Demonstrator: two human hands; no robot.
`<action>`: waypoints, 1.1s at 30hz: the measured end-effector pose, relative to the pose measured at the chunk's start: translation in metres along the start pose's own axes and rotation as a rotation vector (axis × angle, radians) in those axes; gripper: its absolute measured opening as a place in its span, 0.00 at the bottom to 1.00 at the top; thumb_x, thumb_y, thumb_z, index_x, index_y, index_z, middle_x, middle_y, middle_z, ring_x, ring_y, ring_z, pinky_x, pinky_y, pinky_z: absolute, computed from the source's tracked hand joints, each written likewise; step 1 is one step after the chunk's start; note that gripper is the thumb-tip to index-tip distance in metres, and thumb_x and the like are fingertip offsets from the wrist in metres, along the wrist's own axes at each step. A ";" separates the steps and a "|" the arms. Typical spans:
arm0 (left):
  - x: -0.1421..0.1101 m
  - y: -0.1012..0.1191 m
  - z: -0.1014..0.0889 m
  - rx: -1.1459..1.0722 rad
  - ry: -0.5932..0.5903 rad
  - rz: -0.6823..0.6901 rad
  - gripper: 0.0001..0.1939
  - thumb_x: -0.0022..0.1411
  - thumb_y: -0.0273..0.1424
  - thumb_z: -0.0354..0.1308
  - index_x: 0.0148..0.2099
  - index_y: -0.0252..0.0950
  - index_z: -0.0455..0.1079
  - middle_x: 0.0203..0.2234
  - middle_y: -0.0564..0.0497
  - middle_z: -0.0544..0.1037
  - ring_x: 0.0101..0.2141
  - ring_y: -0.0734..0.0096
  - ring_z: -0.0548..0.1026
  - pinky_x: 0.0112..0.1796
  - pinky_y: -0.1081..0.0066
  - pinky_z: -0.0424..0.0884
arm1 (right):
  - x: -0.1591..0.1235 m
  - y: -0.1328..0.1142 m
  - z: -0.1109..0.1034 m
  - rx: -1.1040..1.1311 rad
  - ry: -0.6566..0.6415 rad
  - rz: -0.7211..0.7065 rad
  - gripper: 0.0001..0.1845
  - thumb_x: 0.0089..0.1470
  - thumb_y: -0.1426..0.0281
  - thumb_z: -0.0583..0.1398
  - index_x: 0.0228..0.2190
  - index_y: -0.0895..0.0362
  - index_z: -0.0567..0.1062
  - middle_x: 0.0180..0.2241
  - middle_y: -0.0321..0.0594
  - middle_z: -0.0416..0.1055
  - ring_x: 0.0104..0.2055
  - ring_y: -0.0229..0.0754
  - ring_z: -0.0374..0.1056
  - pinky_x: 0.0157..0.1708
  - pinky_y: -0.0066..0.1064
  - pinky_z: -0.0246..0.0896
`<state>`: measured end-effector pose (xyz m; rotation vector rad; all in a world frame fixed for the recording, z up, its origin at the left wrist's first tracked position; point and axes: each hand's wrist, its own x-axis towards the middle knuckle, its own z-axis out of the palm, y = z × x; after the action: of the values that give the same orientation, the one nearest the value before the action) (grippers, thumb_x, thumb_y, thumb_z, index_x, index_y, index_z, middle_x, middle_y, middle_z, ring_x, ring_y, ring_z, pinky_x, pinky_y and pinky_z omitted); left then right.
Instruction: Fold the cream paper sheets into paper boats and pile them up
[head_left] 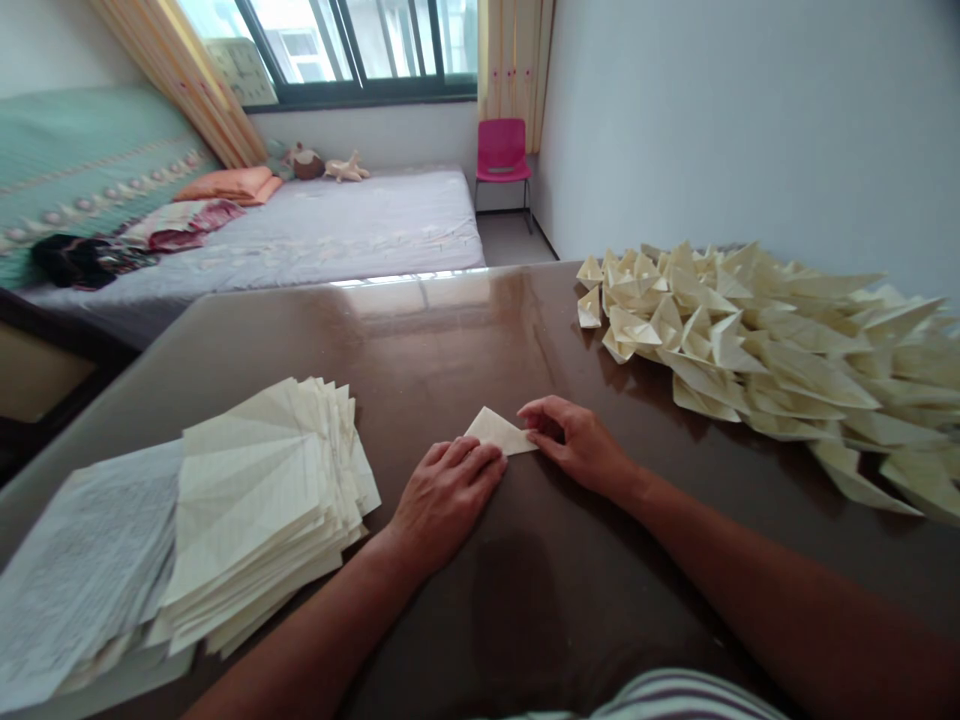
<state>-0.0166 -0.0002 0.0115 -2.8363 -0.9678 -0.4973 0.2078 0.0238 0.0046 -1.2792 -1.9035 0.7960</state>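
Note:
A small cream sheet of paper folded into a triangle [491, 428] lies flat on the brown table [442, 350], its peak pointing away from me. My left hand [457, 490] rests over its left and lower part, fingers lying flat and hiding that corner. At the right corner my right hand [574, 435] pinches the paper between thumb and forefinger. To the left is a stack of creased cream paper sheets [255, 490]. A large heap of folded paper boats [750, 330] covers the table's right side.
Printed sheets [90, 540] lie beside the cream stack at the left edge. Past the table are a bed [375, 215] with pillows and soft toys, a pink chair [502, 150] and a window [360, 45]. A white wall [712, 120] borders the right.

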 end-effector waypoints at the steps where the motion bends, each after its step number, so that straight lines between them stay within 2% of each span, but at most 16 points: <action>1: -0.001 -0.001 0.001 0.003 -0.020 -0.005 0.13 0.67 0.30 0.51 0.52 0.38 0.69 0.46 0.50 0.75 0.46 0.62 0.69 0.43 0.63 0.64 | 0.000 0.001 -0.001 -0.034 0.000 -0.015 0.13 0.53 0.74 0.58 0.42 0.55 0.72 0.37 0.39 0.71 0.36 0.39 0.67 0.36 0.31 0.64; 3: -0.002 -0.002 0.002 0.002 -0.047 -0.016 0.14 0.66 0.30 0.52 0.53 0.38 0.68 0.47 0.50 0.75 0.45 0.62 0.69 0.42 0.64 0.65 | 0.002 0.002 -0.005 -0.124 0.003 -0.057 0.14 0.51 0.72 0.61 0.42 0.55 0.73 0.41 0.41 0.71 0.41 0.42 0.66 0.41 0.34 0.64; 6: -0.002 -0.003 0.002 -0.005 -0.062 -0.028 0.14 0.66 0.30 0.53 0.54 0.39 0.67 0.47 0.51 0.75 0.46 0.63 0.69 0.41 0.65 0.66 | 0.004 0.005 -0.012 -0.207 -0.030 -0.106 0.14 0.46 0.66 0.66 0.37 0.55 0.75 0.42 0.42 0.72 0.46 0.46 0.64 0.48 0.40 0.60; 9: -0.002 -0.003 0.002 -0.005 -0.078 -0.046 0.14 0.66 0.31 0.52 0.53 0.40 0.67 0.47 0.51 0.75 0.46 0.64 0.69 0.41 0.65 0.66 | 0.005 0.004 -0.017 -0.161 -0.125 -0.163 0.09 0.47 0.65 0.67 0.32 0.54 0.76 0.42 0.41 0.73 0.46 0.44 0.64 0.48 0.38 0.60; 12: -0.001 -0.001 0.002 0.006 -0.086 -0.079 0.12 0.67 0.32 0.51 0.51 0.41 0.69 0.52 0.49 0.71 0.46 0.63 0.69 0.41 0.64 0.67 | 0.004 0.001 -0.019 -0.130 -0.182 -0.212 0.04 0.49 0.68 0.66 0.29 0.54 0.76 0.44 0.39 0.73 0.47 0.43 0.64 0.49 0.36 0.59; 16: 0.001 0.001 0.000 0.026 -0.120 -0.140 0.10 0.67 0.31 0.51 0.48 0.41 0.70 0.60 0.46 0.63 0.46 0.62 0.69 0.41 0.63 0.69 | 0.002 -0.002 -0.018 -0.181 -0.187 -0.127 0.06 0.48 0.70 0.66 0.31 0.54 0.74 0.39 0.39 0.74 0.43 0.43 0.66 0.43 0.35 0.61; 20: 0.005 0.002 -0.001 -0.007 -0.153 -0.142 0.12 0.66 0.31 0.50 0.51 0.41 0.68 0.56 0.50 0.68 0.46 0.62 0.68 0.42 0.63 0.70 | 0.001 -0.005 -0.015 -0.168 -0.219 -0.167 0.03 0.49 0.73 0.64 0.27 0.54 0.74 0.41 0.39 0.73 0.44 0.42 0.65 0.46 0.34 0.60; 23: 0.005 0.001 -0.002 -0.044 -0.127 -0.141 0.15 0.67 0.30 0.49 0.54 0.39 0.66 0.52 0.49 0.71 0.45 0.63 0.68 0.44 0.63 0.70 | 0.001 -0.007 -0.015 -0.145 -0.215 -0.154 0.03 0.49 0.74 0.63 0.28 0.55 0.74 0.40 0.39 0.73 0.43 0.41 0.66 0.45 0.33 0.60; 28: 0.002 0.000 -0.001 -0.032 -0.089 -0.081 0.16 0.67 0.29 0.48 0.55 0.35 0.66 0.51 0.49 0.72 0.46 0.63 0.68 0.45 0.64 0.70 | 0.001 -0.001 -0.014 -0.132 -0.173 0.055 0.21 0.45 0.72 0.64 0.43 0.55 0.69 0.36 0.36 0.72 0.34 0.37 0.66 0.36 0.29 0.61; 30: 0.001 0.001 0.000 -0.009 -0.073 -0.059 0.16 0.67 0.28 0.48 0.55 0.35 0.66 0.51 0.49 0.72 0.46 0.63 0.68 0.45 0.64 0.70 | 0.000 0.001 -0.014 -0.134 -0.187 0.077 0.23 0.45 0.72 0.64 0.45 0.54 0.68 0.37 0.35 0.72 0.34 0.37 0.66 0.36 0.29 0.61; 33: 0.000 0.002 0.000 0.025 -0.063 -0.043 0.16 0.67 0.28 0.49 0.56 0.35 0.66 0.51 0.48 0.72 0.46 0.63 0.68 0.44 0.64 0.71 | 0.000 0.001 -0.013 -0.127 -0.200 0.096 0.21 0.46 0.72 0.63 0.44 0.54 0.69 0.34 0.34 0.72 0.33 0.36 0.66 0.35 0.28 0.61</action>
<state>-0.0157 -0.0017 0.0115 -2.8299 -1.0404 -0.3996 0.2188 0.0250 0.0113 -1.4226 -2.0920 0.8927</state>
